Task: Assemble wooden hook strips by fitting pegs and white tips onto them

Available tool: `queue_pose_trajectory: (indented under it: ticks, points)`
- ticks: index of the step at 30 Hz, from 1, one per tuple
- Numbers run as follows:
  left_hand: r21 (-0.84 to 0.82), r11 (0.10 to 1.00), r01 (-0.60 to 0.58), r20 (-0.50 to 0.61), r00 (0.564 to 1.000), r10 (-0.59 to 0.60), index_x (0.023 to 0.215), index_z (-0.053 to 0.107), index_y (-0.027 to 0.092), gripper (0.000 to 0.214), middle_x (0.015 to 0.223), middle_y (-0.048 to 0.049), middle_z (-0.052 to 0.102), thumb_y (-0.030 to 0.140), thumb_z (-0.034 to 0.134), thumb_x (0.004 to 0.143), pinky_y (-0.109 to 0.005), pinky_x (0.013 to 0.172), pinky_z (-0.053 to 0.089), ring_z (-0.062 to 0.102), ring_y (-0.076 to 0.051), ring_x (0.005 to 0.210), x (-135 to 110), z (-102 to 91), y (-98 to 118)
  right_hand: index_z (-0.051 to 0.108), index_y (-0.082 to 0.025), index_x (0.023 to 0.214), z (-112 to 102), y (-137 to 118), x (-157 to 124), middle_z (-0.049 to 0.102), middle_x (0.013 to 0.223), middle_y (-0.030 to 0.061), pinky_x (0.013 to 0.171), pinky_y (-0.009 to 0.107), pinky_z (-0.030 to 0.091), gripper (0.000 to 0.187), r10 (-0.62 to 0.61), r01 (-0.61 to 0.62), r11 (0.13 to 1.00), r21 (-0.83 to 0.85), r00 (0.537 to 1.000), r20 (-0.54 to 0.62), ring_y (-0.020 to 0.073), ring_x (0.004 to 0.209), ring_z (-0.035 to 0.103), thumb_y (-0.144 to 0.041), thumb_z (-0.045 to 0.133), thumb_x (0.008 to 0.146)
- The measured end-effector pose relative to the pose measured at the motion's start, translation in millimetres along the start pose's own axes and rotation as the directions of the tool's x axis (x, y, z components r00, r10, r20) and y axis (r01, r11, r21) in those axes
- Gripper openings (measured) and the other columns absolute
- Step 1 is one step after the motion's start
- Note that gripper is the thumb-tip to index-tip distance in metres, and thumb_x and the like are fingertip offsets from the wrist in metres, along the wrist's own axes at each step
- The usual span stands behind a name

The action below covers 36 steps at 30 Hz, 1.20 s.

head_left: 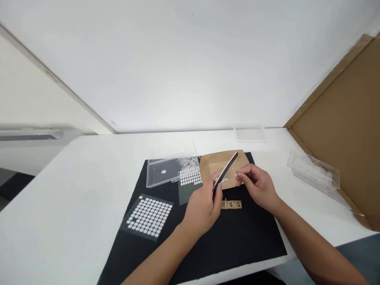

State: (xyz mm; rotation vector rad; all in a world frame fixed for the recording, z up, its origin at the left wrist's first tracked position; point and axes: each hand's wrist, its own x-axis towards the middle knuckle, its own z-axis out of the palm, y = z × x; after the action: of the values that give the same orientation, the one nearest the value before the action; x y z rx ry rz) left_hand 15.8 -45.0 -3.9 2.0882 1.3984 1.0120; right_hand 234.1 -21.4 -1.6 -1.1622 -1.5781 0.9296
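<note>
My left hand (pixel 203 206) is closed round a pair of black tweezers (pixel 225 171), whose tips point up and to the right over a brown paper sheet (pixel 216 160). My right hand (pixel 257 184) is pinched at the sheet's right part, fingertips together on something too small to name. Small white pieces lie on the brown sheet between the two hands. A narrow brown strip with three small metal parts (pixel 231 204) lies on the black mat (pixel 237 241) just below the hands.
On the mat's left lie a sheet of white dots (pixel 148 217), a smaller dot sheet (pixel 190 178) and a clear plastic box (pixel 163 172) beside white pieces. A clear tray (pixel 314 173) and a cardboard panel (pixel 347 130) stand at the right. The white table (pixel 59 206) meets a white wall.
</note>
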Motion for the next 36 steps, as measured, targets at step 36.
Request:
queue_pose_trajectory:
  ticks: [36]
  points:
    - [0.206,0.962,-0.178,-0.005,0.983,0.183,0.139,0.065,0.019,0.035,0.109,-0.0124,0.084,0.026,0.043,0.112,-0.029,0.070,0.065,0.083,-0.024,0.084,-3,2.9,4,0.051,-0.025,0.087,18,-9,2,0.066,0.076,0.0018,0.057,0.032,0.032,0.020,-0.349,0.285,0.618,-0.733,0.935,0.068,0.0181,0.063,0.058,-0.023,0.048,0.107]
